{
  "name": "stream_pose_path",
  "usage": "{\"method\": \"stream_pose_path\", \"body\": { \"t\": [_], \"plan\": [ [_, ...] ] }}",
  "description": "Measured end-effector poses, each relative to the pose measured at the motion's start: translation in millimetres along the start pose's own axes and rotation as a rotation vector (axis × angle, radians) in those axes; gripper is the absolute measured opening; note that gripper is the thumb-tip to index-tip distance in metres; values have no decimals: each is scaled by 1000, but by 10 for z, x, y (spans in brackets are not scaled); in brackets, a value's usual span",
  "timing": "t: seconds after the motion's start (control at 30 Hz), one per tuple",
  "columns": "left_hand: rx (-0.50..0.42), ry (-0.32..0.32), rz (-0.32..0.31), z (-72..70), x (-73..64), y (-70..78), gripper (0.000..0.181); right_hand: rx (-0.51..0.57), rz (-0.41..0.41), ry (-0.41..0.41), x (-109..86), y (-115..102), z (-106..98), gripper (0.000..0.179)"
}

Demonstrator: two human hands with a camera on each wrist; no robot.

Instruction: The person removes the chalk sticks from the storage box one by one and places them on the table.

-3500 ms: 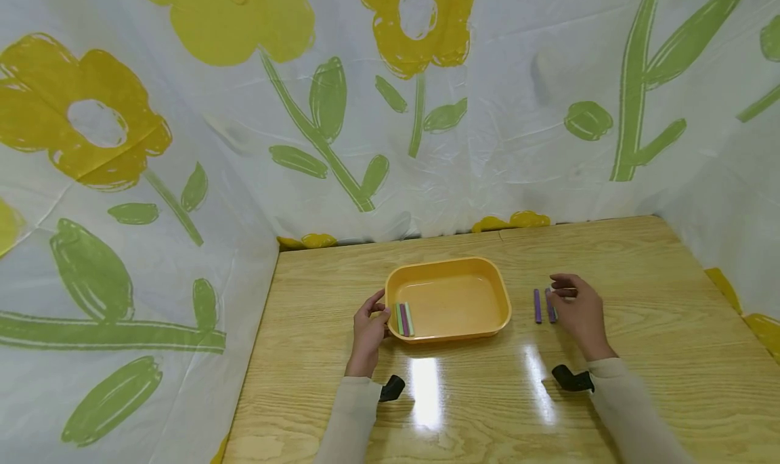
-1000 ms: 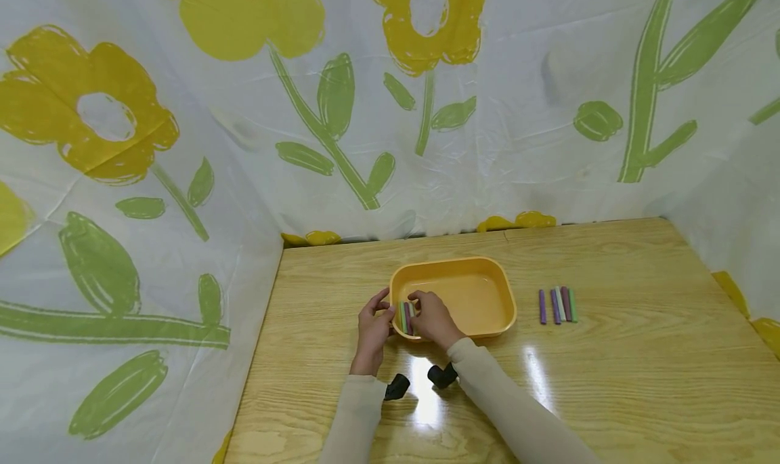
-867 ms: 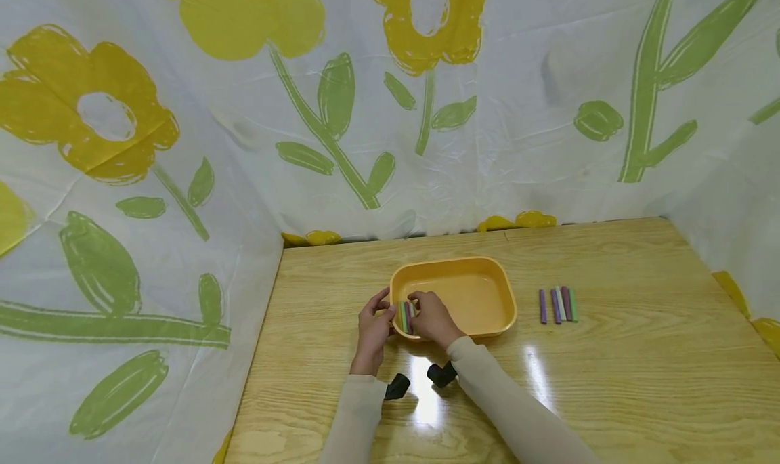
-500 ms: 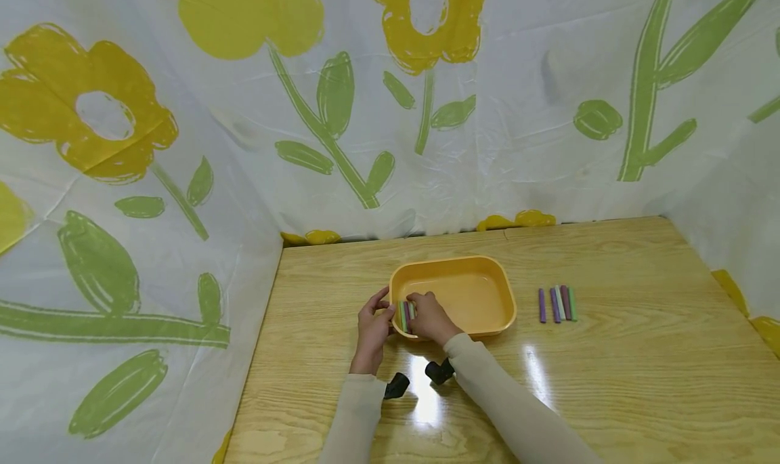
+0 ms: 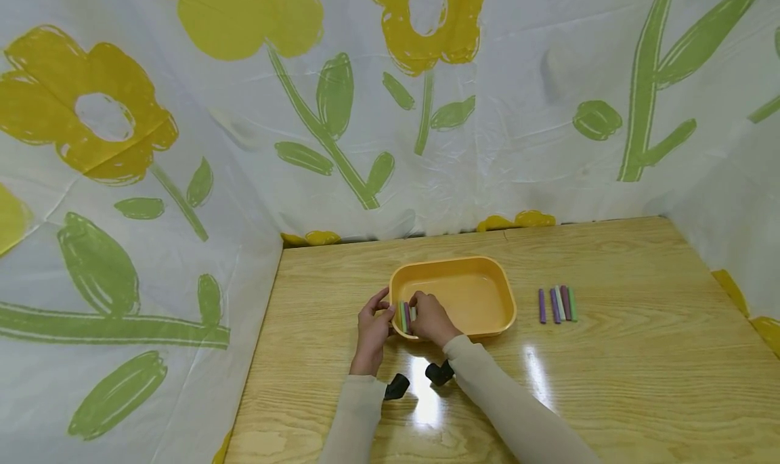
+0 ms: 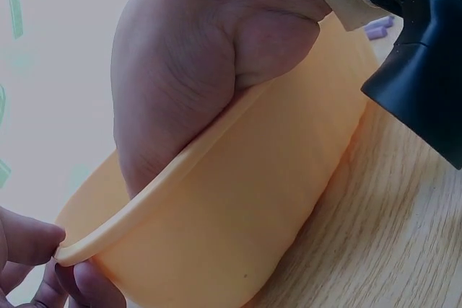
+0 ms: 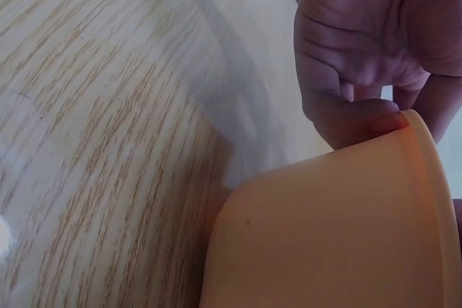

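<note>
My left hand (image 5: pixel 373 325) pinches the left rim of a yellow-orange plastic tray (image 5: pixel 453 263); its thumb and fingers (image 6: pixel 32 232) grip the edge in the left wrist view. Inside the tray's left end, my right hand (image 5: pixel 431 317) has curled fingers around a pale chalk stick (image 5: pixel 414 311), partly covered by the hand. Left of it lie a green chalk stick (image 5: pixel 402 315) and a purple chalk stick (image 5: pixel 407 317), side by side. In the left wrist view the right hand (image 6: pixel 188 70) reaches over the rim and its fingertips are hidden behind the wall.
On the wooden table (image 5: pixel 640 383), right of the tray, several chalk sticks lie roughly parallel: a purple one (image 5: pixel 542 306) slightly apart, then a close group (image 5: pixel 563 304). Flower-printed sheeting (image 5: pixel 518 132) hangs behind and at the sides. Black wrist cameras (image 5: pixel 397 387) sit beneath both forearms.
My right hand has moved from the chalk on the right into the tray's left end. Over the last second its fingers shifted slightly at the chalk. The left hand keeps hold of the rim.
</note>
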State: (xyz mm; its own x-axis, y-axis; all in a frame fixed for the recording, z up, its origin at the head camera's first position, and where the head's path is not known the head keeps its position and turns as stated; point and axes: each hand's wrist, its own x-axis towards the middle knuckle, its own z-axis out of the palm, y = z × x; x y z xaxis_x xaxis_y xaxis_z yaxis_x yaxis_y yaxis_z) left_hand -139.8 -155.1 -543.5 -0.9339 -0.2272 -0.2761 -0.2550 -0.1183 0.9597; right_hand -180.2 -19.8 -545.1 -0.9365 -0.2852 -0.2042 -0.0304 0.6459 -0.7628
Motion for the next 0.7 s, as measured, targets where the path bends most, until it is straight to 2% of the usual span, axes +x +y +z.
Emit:
{"method": "stream_pose_path", "body": {
  "t": [0.23, 0.4, 0.57, 0.7],
  "plan": [
    [0, -10, -11, -9, -11, -7, 46, 71, 25, 21, -24, 17, -24, 35],
    [4, -7, -16, -21, 10, -22, 46, 197, 2, 100, -89, 27, -86, 36],
    [15, -7, -20, -27, 9, -21, 46, 327, -45, 188, -212, 33, -270, 40],
    [17, -13, -9, -24, 2, -2, 48, 351, -50, 235, -308, 114, -491, 41]
  ]
}}
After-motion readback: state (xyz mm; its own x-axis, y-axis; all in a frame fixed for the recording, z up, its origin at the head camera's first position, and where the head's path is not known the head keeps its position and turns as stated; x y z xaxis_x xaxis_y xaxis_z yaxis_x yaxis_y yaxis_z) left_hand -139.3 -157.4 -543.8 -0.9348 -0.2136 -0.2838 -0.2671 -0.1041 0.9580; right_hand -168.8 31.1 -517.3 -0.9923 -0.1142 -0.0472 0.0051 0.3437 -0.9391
